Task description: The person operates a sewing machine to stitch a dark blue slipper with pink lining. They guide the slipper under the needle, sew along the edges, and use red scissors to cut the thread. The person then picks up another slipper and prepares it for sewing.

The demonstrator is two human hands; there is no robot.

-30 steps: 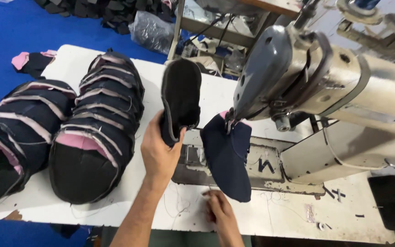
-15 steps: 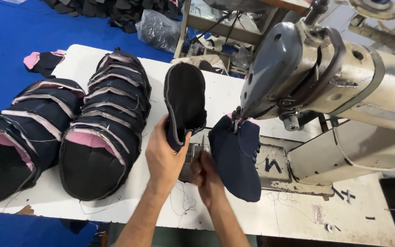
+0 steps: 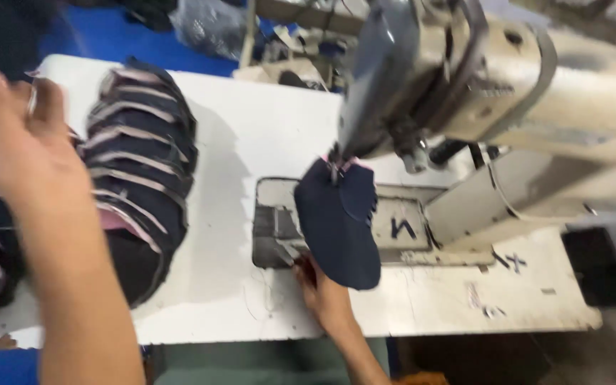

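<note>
The right hand (image 3: 326,296) pinched the navy shoe upper (image 3: 340,224) under the sewing machine (image 3: 465,85). The left hand (image 3: 16,135) hung open, blurred, holding nothing, above the stacked uppers (image 3: 144,171).

A white worktable (image 3: 251,142) filled the middle of the frame, its top scuffed and marked with dark scribbles toward the lower right. At the left of the frame, stacks of dark shoe uppers with pink and grey edging (image 3: 144,164) lay on it in leaning rows. A grey metal plate (image 3: 279,221) was set into the top at centre, and the cream sewing machine (image 3: 507,93) stood on the table at the upper right. Loose threads (image 3: 262,296) trailed near the front edge.
</note>
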